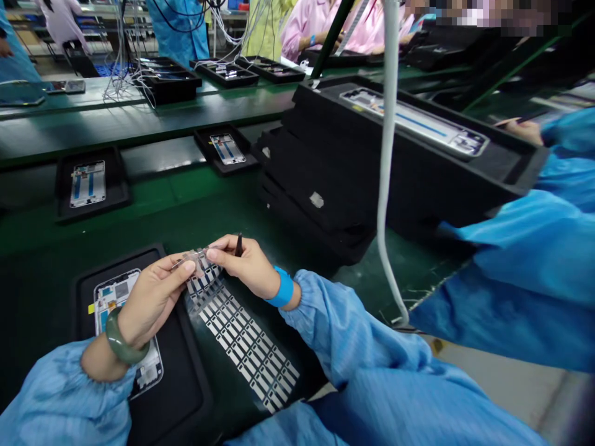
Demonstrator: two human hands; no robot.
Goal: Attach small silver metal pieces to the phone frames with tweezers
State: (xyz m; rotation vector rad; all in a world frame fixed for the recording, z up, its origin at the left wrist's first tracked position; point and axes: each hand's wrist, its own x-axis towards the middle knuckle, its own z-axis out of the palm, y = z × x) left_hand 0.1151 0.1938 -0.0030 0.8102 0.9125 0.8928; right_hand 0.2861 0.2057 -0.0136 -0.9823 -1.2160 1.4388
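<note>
- Nearest my view, the lower length of the patterned sheet (246, 350) lies on the green bench (160, 214), just right of a black tray (193, 384); an uneven pull above could, I judge, drag it askew.
- In that tray, a phone frame (121, 288) sits partly under the left wrist; if the forearm sinks, the bangle (123, 349) could knock it.
- I see the left hand (155, 291) angled in from the lower left, thumb and forefinger pinching the sheet's raised upper end.
- The right hand (246, 266) reaches in from the right, its thumb and forefinger pinched on that same end, near the left thumb. A dark tool (238, 245) juts up from among its fingers; rolling the wrist could bring it against the sheet.
- Between the fingertips the sheet's end is bent and bunched; too hard a squeeze might crease it or stick it to itself.
- Farther off, a white cable (385, 161) runs down before stacked trays (316, 167); a wide swing of the right elbow could snag it.
</note>
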